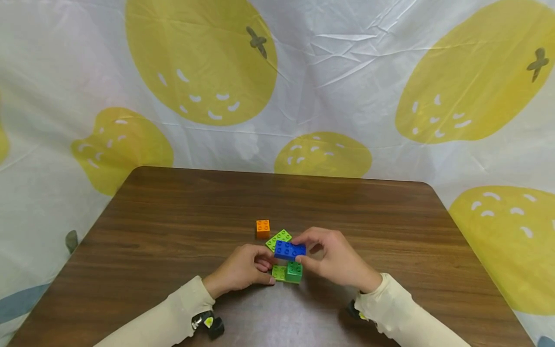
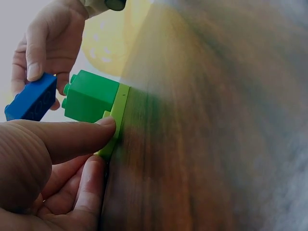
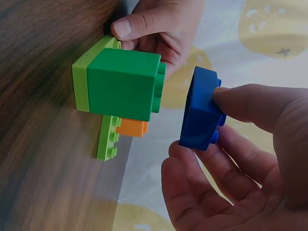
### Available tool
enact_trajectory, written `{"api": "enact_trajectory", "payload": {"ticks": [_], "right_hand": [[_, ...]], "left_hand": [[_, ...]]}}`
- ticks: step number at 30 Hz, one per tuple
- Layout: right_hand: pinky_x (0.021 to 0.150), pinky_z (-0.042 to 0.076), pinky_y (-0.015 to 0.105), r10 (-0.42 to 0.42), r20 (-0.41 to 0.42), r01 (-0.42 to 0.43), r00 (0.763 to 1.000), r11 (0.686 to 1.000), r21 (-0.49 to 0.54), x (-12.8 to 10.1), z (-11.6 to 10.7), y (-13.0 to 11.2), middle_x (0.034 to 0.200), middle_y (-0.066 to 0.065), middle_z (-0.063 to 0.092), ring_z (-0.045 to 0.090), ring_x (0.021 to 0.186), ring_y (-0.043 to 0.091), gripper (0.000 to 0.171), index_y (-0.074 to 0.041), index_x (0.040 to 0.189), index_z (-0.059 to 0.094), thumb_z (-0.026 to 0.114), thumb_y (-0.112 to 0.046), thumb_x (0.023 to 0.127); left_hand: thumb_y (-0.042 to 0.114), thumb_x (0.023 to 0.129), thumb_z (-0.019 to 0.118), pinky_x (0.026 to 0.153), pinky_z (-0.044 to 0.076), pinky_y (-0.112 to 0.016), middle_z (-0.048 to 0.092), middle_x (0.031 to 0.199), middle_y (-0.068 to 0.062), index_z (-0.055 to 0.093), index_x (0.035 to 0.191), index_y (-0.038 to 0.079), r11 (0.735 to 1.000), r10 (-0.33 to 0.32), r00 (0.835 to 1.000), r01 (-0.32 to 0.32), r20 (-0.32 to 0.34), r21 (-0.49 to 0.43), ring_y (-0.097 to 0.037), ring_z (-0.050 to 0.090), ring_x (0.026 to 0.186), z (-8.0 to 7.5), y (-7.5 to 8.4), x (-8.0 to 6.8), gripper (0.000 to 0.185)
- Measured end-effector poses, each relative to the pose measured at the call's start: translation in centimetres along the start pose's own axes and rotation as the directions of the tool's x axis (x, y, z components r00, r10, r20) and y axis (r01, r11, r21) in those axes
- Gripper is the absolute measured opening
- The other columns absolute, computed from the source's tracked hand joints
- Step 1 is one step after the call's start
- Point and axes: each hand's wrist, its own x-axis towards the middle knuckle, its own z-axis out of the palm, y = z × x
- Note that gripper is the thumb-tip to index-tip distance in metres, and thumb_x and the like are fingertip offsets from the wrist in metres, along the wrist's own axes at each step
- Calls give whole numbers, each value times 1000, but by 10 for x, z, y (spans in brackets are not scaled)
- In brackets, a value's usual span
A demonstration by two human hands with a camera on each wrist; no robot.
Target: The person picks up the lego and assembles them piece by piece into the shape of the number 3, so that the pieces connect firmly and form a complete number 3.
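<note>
Between thumb and fingers my right hand (image 1: 336, 258) holds a blue building brick (image 1: 289, 250), studs up, above the other bricks. Under it a green brick (image 1: 294, 272) sits on the right end of a flat lime plate (image 1: 279, 273) lying on the table. My left hand (image 1: 243, 270) pinches that plate's left end, the thumb on top near the studs. In the right wrist view, a gap shows between the blue brick (image 3: 199, 108) and the green brick (image 3: 125, 82). A second lime plate (image 1: 282, 236) lies just behind, partly hidden by the blue brick.
An orange brick (image 1: 262, 229) stands on the brown wooden table (image 1: 195, 207) behind the second lime plate. A white cloth with yellow fruit prints (image 1: 323, 152) hangs past the table's far edge.
</note>
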Motion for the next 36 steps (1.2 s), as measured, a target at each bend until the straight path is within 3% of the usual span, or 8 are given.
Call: {"api": "enact_trajectory", "payload": {"ticks": [17, 36], "right_hand": [[79, 65, 34, -18, 29, 17, 999, 1000, 22, -4, 9, 1, 116, 0, 77, 69, 91, 8, 32, -12, 119, 77, 85, -9, 88], [79, 65, 34, -34, 36, 35, 999, 999, -25, -7, 13, 7, 109, -2, 78, 69, 89, 5, 30, -13, 117, 78, 86, -11, 87]], "left_hand": [[3, 75, 94, 83, 63, -25, 78, 102, -10, 75, 108, 1, 1000, 25, 1000, -25, -4, 13, -17, 75, 94, -1, 0, 0, 38], [3, 75, 93, 83, 63, -24, 79, 101, -10, 75, 106, 0, 1000, 30, 1000, -30, -1, 6, -16, 75, 94, -1, 0, 0, 36]]}}
